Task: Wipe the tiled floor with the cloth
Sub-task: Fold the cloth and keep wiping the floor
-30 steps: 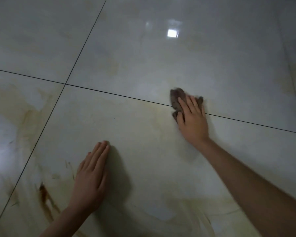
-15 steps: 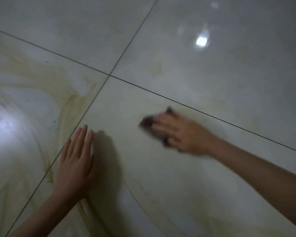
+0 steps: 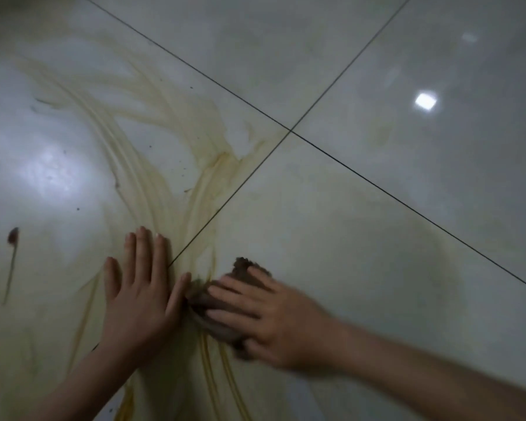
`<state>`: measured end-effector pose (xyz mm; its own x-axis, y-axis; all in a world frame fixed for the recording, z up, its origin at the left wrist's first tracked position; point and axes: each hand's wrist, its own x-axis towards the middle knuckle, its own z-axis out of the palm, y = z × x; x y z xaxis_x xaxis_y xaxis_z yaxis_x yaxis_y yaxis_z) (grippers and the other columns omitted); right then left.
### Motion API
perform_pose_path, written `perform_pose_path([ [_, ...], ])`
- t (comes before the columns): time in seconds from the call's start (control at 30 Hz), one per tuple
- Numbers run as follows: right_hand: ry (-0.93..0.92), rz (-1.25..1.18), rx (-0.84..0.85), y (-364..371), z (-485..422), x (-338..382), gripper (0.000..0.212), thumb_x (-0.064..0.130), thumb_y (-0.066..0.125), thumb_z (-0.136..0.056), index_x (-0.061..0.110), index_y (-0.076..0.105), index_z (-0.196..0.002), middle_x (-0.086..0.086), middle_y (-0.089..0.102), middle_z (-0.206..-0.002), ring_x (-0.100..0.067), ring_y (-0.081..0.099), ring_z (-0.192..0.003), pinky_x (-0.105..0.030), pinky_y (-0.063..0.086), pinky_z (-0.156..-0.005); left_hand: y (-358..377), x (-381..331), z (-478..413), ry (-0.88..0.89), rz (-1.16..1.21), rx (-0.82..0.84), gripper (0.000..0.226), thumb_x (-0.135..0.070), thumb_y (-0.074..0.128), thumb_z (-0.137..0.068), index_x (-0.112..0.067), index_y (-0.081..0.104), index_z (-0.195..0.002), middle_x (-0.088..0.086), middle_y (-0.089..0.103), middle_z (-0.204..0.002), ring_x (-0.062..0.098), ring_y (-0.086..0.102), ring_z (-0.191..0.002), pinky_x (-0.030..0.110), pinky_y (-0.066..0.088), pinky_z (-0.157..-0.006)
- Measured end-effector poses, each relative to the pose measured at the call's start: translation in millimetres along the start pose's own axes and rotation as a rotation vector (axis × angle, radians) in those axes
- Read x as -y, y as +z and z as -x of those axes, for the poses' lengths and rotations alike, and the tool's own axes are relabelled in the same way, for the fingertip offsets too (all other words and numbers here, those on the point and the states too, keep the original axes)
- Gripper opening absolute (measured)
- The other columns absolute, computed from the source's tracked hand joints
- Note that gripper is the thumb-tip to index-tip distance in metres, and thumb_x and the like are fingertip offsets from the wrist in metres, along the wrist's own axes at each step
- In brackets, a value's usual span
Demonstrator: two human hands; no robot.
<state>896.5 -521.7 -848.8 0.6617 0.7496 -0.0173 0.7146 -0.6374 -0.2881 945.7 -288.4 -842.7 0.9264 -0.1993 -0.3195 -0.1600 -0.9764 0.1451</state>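
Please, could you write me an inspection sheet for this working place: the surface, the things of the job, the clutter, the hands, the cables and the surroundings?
Surface: glossy pale tiled floor with dark grout lines that cross; yellowish smears curve over the left tile and continue below the cloth.
Job's things: brown cloth, bunched, on the floor under the right hand.
Clutter: a dark red spot with a thin trail, far left.
Grippers: left hand lies flat on the floor, fingers straight; right hand presses the cloth with straight fingers, slightly blurred.
Cables: nothing seen.
Surroundings: only floor in view; a bright light reflection at upper right.
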Motion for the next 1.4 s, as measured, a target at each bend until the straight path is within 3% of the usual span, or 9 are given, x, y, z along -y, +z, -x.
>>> perform_pose_path([
  [0.1, 0.017, 0.018, -0.015, -31, 6, -90, 0.046, 0.029, 0.035, -0.101, 0.008, 0.049, -0.140, -0.012, 0.037, -0.152, -0.026, 0.029, -0.144, -0.053, 0.011, -0.120, -2, 2, 0, 0.036, 0.027, 0.032, 0.086, -0.069, -0.017, -0.078, -0.018, -0.026, -0.146, 0.003, -0.041, -0.150, 0.015, -0.037, -0.139, 0.044, -0.018, -0.116],
  [0.33, 1.205, 0.015, -0.337, -47, -37, -148, 0.052, 0.026, 0.034, -0.101, 0.015, 0.028, -0.152, -0.008, 0.017, -0.161, -0.021, 0.011, -0.148, -0.041, 0.001, -0.120, -3, 5, -2, 0.046, 0.092, 0.044, 0.087, -0.070, -0.027, -0.072, -0.020, -0.032, -0.143, 0.001, -0.046, -0.147, 0.014, -0.042, -0.136, 0.044, -0.023, -0.114],
  [0.57, 0.351, 0.003, -0.133, 26, -90, 61, 0.060, 0.034, 0.036, -0.096, 0.015, 0.028, -0.152, -0.008, 0.020, -0.160, -0.024, 0.008, -0.150, -0.052, 0.011, -0.119, -5, 17, -3, -0.001, 0.652, 0.000, 0.070, -0.068, -0.007, -0.082, -0.039, -0.017, -0.145, -0.028, -0.021, -0.151, -0.018, -0.026, -0.132, 0.018, -0.022, -0.112],
  [0.67, 0.018, -0.014, -0.061, 10, -79, 21, 0.053, 0.029, 0.041, -0.094, 0.018, 0.040, -0.146, -0.005, 0.030, -0.157, -0.020, 0.017, -0.148, -0.046, 0.007, -0.121, -14, 22, -1, -0.014, 0.900, 0.026, 0.061, -0.074, 0.004, -0.081, -0.055, -0.006, -0.138, -0.045, -0.009, -0.143, -0.031, -0.020, -0.124, 0.000, -0.019, -0.101],
  [0.83, 0.702, -0.020, -0.253, -40, -56, -128, 0.048, 0.015, 0.043, -0.099, 0.007, 0.037, -0.147, -0.012, 0.029, -0.156, -0.028, 0.026, -0.145, -0.052, 0.013, -0.119, -23, 26, 3, -0.035, 0.945, 0.125, 0.055, -0.073, 0.009, -0.079, -0.063, -0.003, -0.132, -0.060, -0.012, -0.125, -0.032, -0.014, -0.116, 0.021, -0.013, -0.109],
  [0.97, 1.194, -0.016, -0.313, -34, -83, -106, 0.054, 0.026, 0.031, -0.102, 0.015, 0.020, -0.154, -0.010, 0.010, -0.162, -0.020, 0.005, -0.150, -0.044, 0.001, -0.119, -29, 23, 6, -0.024, 0.899, 0.067, 0.057, -0.061, 0.011, -0.087, -0.051, -0.001, -0.141, -0.048, -0.007, -0.139, -0.033, -0.012, -0.120, 0.018, -0.008, -0.111],
  [1.17, 0.450, -0.026, -0.181, 29, -96, 101, 0.063, 0.031, 0.051, -0.093, 0.016, 0.032, -0.151, -0.005, 0.026, -0.159, -0.023, 0.015, -0.149, -0.048, 0.009, -0.121, -29, 32, 11, 0.013, 0.835, -0.089, 0.054, -0.046, 0.018, -0.095, -0.038, 0.004, -0.146, -0.020, 0.003, -0.158, -0.010, -0.001, -0.143, 0.022, -0.004, -0.119],
  [1.27, 0.089, -0.010, -0.026, 19, -69, 85, 0.056, 0.033, 0.051, -0.089, 0.019, 0.046, -0.143, -0.005, 0.040, -0.152, -0.021, 0.029, -0.144, -0.049, 0.017, -0.120, -26, 45, 21, 0.072, 0.722, -0.109, 0.053, -0.042, 0.018, -0.097, -0.035, 0.002, -0.147, -0.021, 0.001, -0.157, -0.011, -0.004, -0.142, 0.018, -0.007, -0.117],
  [1.4, 0.484, 0.042, -0.143, -16, -28, -37, 0.053, 0.017, 0.051, -0.096, 0.008, 0.038, -0.147, -0.011, 0.034, -0.154, -0.027, 0.030, -0.144, -0.058, 0.017, -0.117, -16, 61, 27, 0.173, 0.498, -0.073, 0.066, -0.053, 0.009, -0.093, -0.024, 0.003, -0.152, -0.013, -0.005, -0.159, -0.004, -0.009, -0.145, 0.022, -0.008, -0.119],
])
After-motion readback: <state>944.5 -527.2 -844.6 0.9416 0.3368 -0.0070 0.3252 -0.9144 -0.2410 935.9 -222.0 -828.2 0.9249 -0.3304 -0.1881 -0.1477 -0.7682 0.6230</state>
